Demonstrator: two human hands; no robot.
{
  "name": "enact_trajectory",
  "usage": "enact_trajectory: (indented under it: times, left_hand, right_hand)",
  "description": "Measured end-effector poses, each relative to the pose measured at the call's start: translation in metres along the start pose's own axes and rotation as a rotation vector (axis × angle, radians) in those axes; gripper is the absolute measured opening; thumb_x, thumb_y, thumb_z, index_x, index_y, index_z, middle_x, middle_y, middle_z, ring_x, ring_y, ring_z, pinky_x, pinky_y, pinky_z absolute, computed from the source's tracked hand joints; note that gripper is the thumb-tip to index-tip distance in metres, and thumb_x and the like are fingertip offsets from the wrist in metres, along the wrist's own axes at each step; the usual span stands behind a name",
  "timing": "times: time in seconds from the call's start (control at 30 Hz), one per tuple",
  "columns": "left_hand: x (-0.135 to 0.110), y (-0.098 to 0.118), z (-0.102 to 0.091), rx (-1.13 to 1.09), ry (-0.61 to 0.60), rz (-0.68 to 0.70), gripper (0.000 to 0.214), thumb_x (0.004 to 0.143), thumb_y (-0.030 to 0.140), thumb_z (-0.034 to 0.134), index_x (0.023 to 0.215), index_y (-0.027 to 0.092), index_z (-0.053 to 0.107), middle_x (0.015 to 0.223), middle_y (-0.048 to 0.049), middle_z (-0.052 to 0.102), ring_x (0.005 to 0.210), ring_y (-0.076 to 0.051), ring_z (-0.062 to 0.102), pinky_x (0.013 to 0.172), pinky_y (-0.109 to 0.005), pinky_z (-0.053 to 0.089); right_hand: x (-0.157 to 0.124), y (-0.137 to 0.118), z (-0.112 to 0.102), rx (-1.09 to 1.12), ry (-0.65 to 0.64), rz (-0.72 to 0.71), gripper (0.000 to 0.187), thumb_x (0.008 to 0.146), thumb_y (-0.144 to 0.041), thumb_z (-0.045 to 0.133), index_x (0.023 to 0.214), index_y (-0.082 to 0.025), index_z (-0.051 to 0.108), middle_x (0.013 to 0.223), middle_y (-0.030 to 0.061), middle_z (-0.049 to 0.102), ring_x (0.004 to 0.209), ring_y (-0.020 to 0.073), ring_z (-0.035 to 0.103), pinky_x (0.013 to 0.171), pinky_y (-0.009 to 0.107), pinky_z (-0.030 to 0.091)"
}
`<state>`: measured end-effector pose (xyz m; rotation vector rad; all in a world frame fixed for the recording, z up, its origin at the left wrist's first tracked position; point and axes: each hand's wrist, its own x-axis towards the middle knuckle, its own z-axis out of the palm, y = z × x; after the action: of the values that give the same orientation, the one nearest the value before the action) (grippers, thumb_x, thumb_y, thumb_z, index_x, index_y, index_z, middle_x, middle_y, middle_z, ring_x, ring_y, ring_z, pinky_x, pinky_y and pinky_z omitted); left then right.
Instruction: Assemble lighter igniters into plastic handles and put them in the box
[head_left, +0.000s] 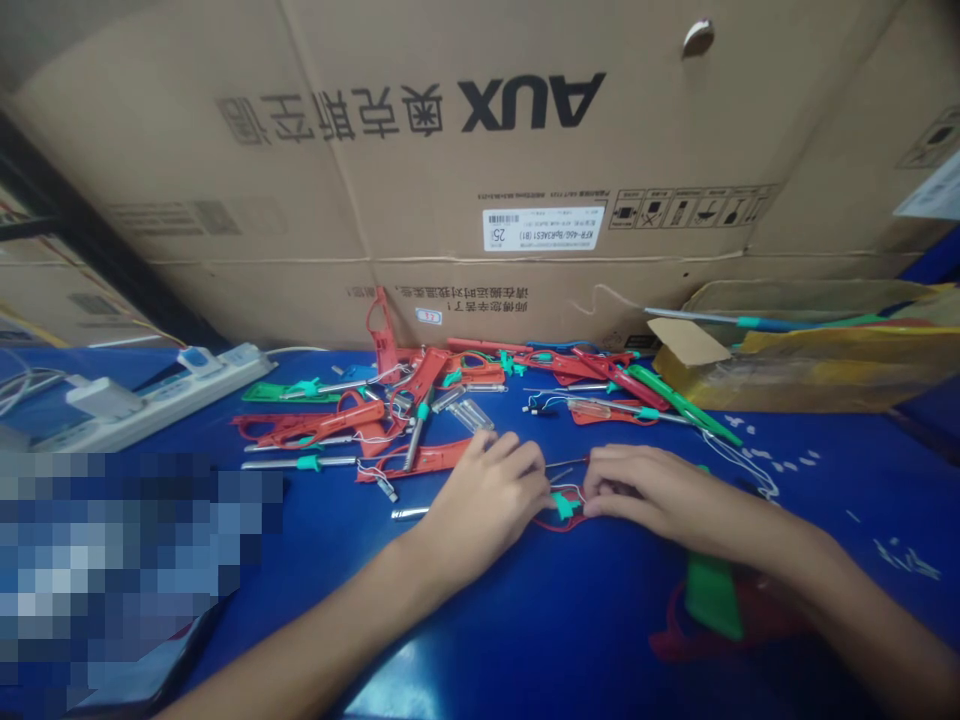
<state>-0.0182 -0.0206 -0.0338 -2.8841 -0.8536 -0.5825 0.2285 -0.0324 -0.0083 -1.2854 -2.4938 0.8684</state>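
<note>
My left hand (491, 490) is closed over a part-built long-neck lighter lying low on the blue table. Its metal tube (409, 514) sticks out to the left under that hand. Between my hands show the teal plastic piece (564, 505) and the edge of the red handle shell (559, 525). My right hand (637, 490) has its fingers bent and pinched together at the right end of the shell, by a thin white wire. What lies inside its fingertips is hidden. A thin dark rod (562, 463) with a red end shows just above, between both hands.
Behind my hands lies a pile of red shells (431, 385), metal tubes and wires. A green shell (682, 400) and an opened carton (840, 360) are at right. A power strip (165, 395) stands left. A large cardboard box (420, 200) walls the back. White bits (784, 465) lie scattered.
</note>
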Motion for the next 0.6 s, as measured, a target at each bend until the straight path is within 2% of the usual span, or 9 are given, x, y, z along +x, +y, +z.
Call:
enact_trajectory:
  times: [0.13,0.27,0.33,0.47,0.6]
  left_hand:
    - [-0.001,0.008,-0.007,0.164,0.012,0.104,0.008,0.096,0.022,0.067,0.088,0.020,0.068,0.097,-0.0022,0.063,0.091,-0.023,0.051,0.087,-0.040,0.031]
    - [0.000,0.010,-0.012,0.212,-0.004,0.135,0.009,0.095,0.022,0.068,0.086,0.019,0.068,0.097,-0.0030,0.063,0.092,-0.024,0.050,0.090,-0.042,0.031]
    - [0.000,0.008,-0.012,0.203,-0.005,0.146,0.012,0.098,0.023,0.065,0.087,0.019,0.069,0.099,-0.0029,0.063,0.093,-0.024,0.050,0.093,-0.043,0.031]
    - [0.000,0.002,-0.013,0.138,-0.020,0.156,0.017,0.100,0.029,0.062,0.090,0.020,0.072,0.100,-0.0027,0.064,0.093,-0.022,0.051,0.092,-0.041,0.033]
    - [0.001,-0.004,-0.019,-0.021,-0.077,0.120,0.021,0.102,0.031,0.059,0.094,0.020,0.074,0.101,-0.0037,0.066,0.093,-0.020,0.055,0.087,-0.037,0.034]
  right_hand:
    - [0.000,-0.001,-0.001,-0.001,0.005,0.013,0.027,0.101,-0.045,0.057,0.090,-0.022,0.068,0.095,0.0016,0.069,0.091,0.0184,0.063,0.080,0.031,0.044]
    - [-0.002,-0.005,-0.002,-0.034,0.027,0.023,0.026,0.099,-0.045,0.059,0.092,-0.022,0.067,0.093,0.0015,0.069,0.087,0.0185,0.062,0.077,0.031,0.044]
    - [-0.004,-0.008,-0.003,-0.062,0.040,0.004,0.023,0.100,-0.044,0.058,0.099,-0.023,0.068,0.094,0.0017,0.069,0.085,0.0184,0.062,0.075,0.030,0.044]
    - [-0.006,-0.012,-0.004,-0.158,0.048,-0.140,0.029,0.104,-0.037,0.051,0.122,-0.027,0.071,0.103,0.0046,0.067,0.093,0.0191,0.062,0.080,0.030,0.045]
    - [-0.007,-0.013,-0.006,-0.222,0.009,-0.183,0.034,0.106,-0.036,0.045,0.119,-0.030,0.076,0.095,0.0050,0.064,0.084,0.0178,0.059,0.071,0.029,0.042]
